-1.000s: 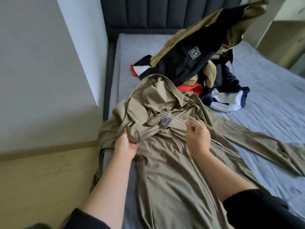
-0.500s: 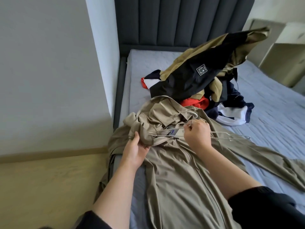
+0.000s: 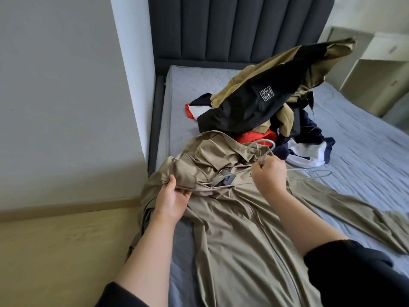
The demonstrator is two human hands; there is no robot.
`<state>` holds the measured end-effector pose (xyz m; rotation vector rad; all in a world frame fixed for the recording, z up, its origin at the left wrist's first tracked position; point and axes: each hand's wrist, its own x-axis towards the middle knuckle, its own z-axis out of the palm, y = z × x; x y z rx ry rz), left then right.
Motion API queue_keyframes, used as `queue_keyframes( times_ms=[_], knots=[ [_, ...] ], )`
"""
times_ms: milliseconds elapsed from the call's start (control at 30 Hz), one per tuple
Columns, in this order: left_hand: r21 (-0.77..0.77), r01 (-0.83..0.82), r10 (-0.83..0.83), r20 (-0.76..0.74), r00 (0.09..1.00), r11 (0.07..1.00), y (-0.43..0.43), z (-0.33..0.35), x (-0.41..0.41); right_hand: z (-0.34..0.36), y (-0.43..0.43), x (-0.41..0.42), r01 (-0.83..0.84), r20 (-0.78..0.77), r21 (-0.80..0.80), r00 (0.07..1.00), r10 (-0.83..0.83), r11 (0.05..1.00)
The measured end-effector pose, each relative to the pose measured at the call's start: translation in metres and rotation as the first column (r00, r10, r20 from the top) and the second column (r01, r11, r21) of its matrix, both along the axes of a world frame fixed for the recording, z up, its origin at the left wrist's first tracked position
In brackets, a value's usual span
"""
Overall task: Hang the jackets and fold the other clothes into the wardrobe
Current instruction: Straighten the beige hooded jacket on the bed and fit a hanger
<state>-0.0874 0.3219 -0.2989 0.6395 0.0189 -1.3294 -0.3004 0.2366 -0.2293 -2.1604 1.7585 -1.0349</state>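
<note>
Right hand [image 3: 269,175] pinches the thin grey wire hanger [image 3: 273,144], which lies crosswise with its right end bare. Left hand [image 3: 172,196] grips the khaki zip-up jacket [image 3: 243,229] at the shoulder.

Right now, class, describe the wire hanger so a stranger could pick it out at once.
On the grey-sheeted bed, a khaki zip-front jacket lies spread out. At its collar the right hand grips a thin silver wire hanger. It is the only metal thing beside the soft clothes pile.

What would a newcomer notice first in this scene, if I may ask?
A khaki jacket lies spread on the bed, the left hand gripping its shoulder fabric, the right hand holding a wire hanger at its collar. Behind it sits a heap of dark clothes.
</note>
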Motion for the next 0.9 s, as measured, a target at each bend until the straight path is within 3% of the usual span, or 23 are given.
queue_keyframes(
  times_ms=[133,200,267,367,433,500,533,567,633,700,767,900],
  knots=[
    [-0.061,0.227,-0.225,0.030,0.974,0.972,0.004,0.018,-0.030,-0.009,0.003,0.022,0.004,0.019,0.134,1.000,-0.007,0.991],
    [-0.069,0.356,-0.347,0.113,0.931,0.932,0.010,0.021,-0.048,-0.010,0.000,0.028,0.013,0.182,0.282,0.981,-0.067,0.959],
    [0.023,0.435,-0.424,0.271,0.864,0.900,0.014,0.018,-0.060,-0.007,-0.005,0.029,-0.010,0.402,0.376,0.903,-0.153,0.926],
    [0.141,0.489,-0.495,0.454,0.741,0.861,0.018,0.015,-0.062,-0.003,-0.008,0.024,-0.033,0.528,0.419,0.822,-0.215,0.907],
    [0.217,0.425,-0.451,0.667,0.593,0.879,0.020,0.018,-0.060,0.000,-0.007,0.022,-0.068,0.566,0.420,0.799,-0.202,0.905],
    [0.215,0.154,-0.253,0.919,0.302,0.964,0.021,0.022,-0.058,0.003,-0.006,0.021,-0.103,0.608,0.406,0.772,-0.184,0.908],
    [0.126,-0.021,-0.121,0.982,0.147,0.992,0.023,0.026,-0.056,0.005,-0.006,0.021,-0.115,0.623,0.388,0.764,-0.168,0.914],
    [-0.016,-0.152,0.016,1.000,-0.002,0.988,0.024,0.030,-0.052,0.006,-0.005,0.020,-0.123,0.628,0.361,0.765,-0.143,0.925],
    [-0.287,-0.252,0.214,0.935,-0.281,0.924,0.024,0.035,-0.044,0.010,-0.005,0.020,-0.138,0.603,0.293,0.795,-0.071,0.946],
    [-0.314,-0.230,0.173,0.860,-0.481,0.921,0.023,0.038,-0.040,0.013,-0.003,0.021,-0.174,0.556,0.232,0.831,0.017,0.957],
    [-0.166,-0.207,0.024,0.832,-0.555,0.964,0.022,0.040,-0.040,0.016,0.000,0.024,-0.224,0.492,0.188,0.864,0.105,0.956],
    [0.006,-0.198,-0.105,0.862,-0.495,0.980,0.021,0.037,-0.035,0.024,0.011,0.033,-0.297,0.325,0.145,0.915,0.238,0.944]
  ],
)
